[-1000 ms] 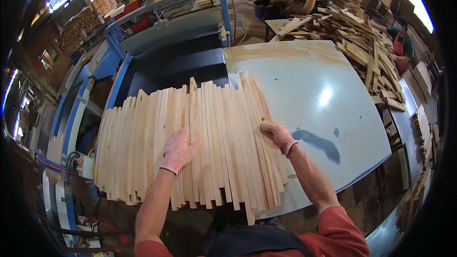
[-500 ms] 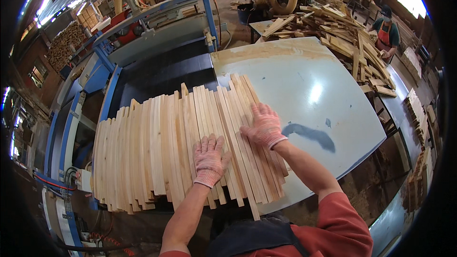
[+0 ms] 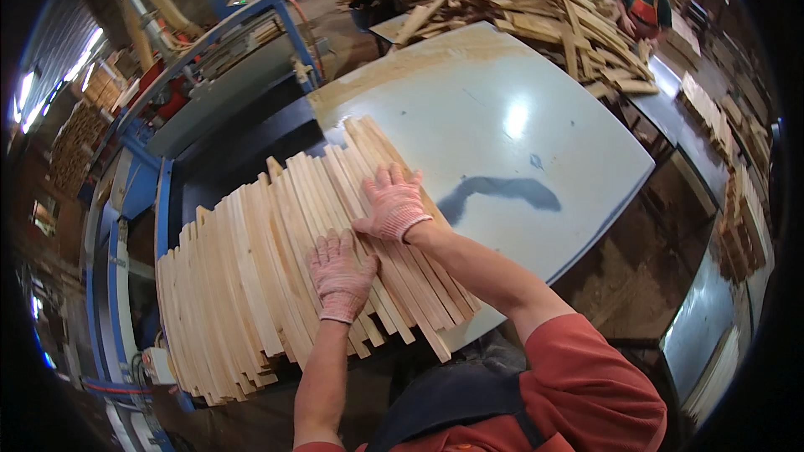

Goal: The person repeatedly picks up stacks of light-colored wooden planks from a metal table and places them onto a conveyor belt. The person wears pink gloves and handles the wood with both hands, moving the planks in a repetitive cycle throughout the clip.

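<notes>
Long, narrow wooden strips (image 3: 251, 268) lie side by side in a wide row, their ends uneven, across a dark belt (image 3: 243, 138) and the edge of a pale table. My left hand (image 3: 342, 276), in a pinkish knit glove, rests flat on the strips right of the row's middle, fingers spread. Farther right and a little farther away, my right hand (image 3: 394, 203), gloved alike, lies on the rightmost strips with its fingers stretched out. One strip near the right end sticks out toward me past its neighbours.
The pale tabletop (image 3: 477, 117) has a dark smear. A blue machine frame (image 3: 276, 4) spans the belt at the far left. Behind the table lies a heap of loose wood pieces (image 3: 569, 21). A co-worker (image 3: 645, 7) in an orange apron stands at the far right, near stacked strips.
The view has turned, so the table and row appear shifted left and tilted. Both hands stay flat on the strips; the protruding strip sticks out less toward me.
</notes>
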The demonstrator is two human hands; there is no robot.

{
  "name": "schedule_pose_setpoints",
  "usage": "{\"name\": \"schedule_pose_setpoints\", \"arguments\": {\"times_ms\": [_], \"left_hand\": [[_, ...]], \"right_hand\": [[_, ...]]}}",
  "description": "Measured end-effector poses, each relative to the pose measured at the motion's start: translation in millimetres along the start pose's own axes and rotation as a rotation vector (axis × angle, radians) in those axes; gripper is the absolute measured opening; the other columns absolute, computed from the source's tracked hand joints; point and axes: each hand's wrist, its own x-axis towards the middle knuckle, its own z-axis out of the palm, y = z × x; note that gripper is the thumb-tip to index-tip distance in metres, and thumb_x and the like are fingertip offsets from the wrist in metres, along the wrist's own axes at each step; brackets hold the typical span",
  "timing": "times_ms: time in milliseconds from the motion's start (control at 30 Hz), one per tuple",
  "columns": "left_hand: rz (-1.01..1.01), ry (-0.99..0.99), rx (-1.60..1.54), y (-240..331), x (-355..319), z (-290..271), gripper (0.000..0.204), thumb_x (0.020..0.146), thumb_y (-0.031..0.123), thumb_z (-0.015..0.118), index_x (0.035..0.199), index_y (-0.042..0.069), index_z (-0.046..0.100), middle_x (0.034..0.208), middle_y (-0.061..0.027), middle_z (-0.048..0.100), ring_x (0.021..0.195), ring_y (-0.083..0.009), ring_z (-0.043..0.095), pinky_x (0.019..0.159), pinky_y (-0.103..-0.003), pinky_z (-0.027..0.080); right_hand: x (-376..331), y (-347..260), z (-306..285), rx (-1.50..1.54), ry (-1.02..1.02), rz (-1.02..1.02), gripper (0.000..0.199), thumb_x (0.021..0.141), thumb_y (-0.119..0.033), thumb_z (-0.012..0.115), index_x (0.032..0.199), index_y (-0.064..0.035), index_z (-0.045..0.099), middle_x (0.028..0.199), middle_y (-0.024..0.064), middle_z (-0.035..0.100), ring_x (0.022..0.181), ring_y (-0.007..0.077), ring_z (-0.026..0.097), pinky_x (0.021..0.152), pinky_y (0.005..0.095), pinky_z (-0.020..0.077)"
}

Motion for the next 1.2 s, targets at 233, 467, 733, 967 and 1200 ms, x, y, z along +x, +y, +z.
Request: {"name": "schedule_pose_setpoints", "arguments": {"times_ms": [233,467,733,967,1200], "left_hand": [[0.009,0.011,-0.039,-6.7,-5.3,8.6,0.089,0.099,0.062,0.059,0.168,0.009,0.037,0.176,-0.0204,0.03,0.164,-0.0375,0.022,0.135,-0.051,0.009],[0.032,-0.013,-0.079,-5.1,-3.4,4.3,0.091,0.101,0.067,0.051,0.169,0.008,0.036,0.176,-0.0219,0.029,0.164,-0.039,0.022,0.135,-0.053,0.008],[0.014,0.085,-0.336,-58.8,-25.7,-24.7,0.085,0.099,0.051,0.068,0.164,0.002,0.041,0.169,-0.0257,0.039,0.159,-0.04,0.033,0.133,-0.05,0.022],[0.046,0.453,-0.383,-238.8,-126.4,-29.2,0.058,0.097,0.022,0.074,0.146,-0.006,0.058,0.149,-0.0298,0.059,0.143,-0.0463,0.053,0.12,-0.05,0.045],[-0.644,0.382,-0.116,-452.7,-241.8,-59.8,0.077,0.097,0.029,0.073,0.16,0.0,0.042,0.162,-0.0257,0.045,0.152,-0.0439,0.041,0.127,-0.051,0.033]], "right_hand": [[0.9,26.1,-2.0,0.017,0.035,0.031,0.095,0.087,-0.065,0.069,0.163,-0.0131,0.046,0.175,0.0195,0.032,0.164,0.0424,0.021,0.127,0.0726,0.0157],[10.3,71.9,-6.2,-0.001,0.129,0.083,0.097,0.085,-0.068,0.074,0.16,-0.0126,0.05,0.172,0.0198,0.037,0.163,0.0405,0.026,0.129,0.066,0.0181],[-3.1,15.7,-7.0,0.093,0.223,-0.157,0.085,0.098,-0.056,0.066,0.162,-0.0059,0.043,0.163,0.0238,0.047,0.155,0.04,0.039,0.127,0.0536,0.0315],[31.4,-1.4,83.1,0.067,0.024,0.073,0.041,0.104,-0.028,0.058,0.134,0.0001,0.057,0.121,0.0284,0.073,0.109,0.0445,0.073,0.096,0.0518,0.0582],[-16.0,-41.9,57.2,-0.043,-0.03,0.222,0.039,0.101,-0.018,0.061,0.133,0.0017,0.055,0.119,0.0289,0.075,0.117,0.0435,0.072,0.099,0.0518,0.0577]]}}
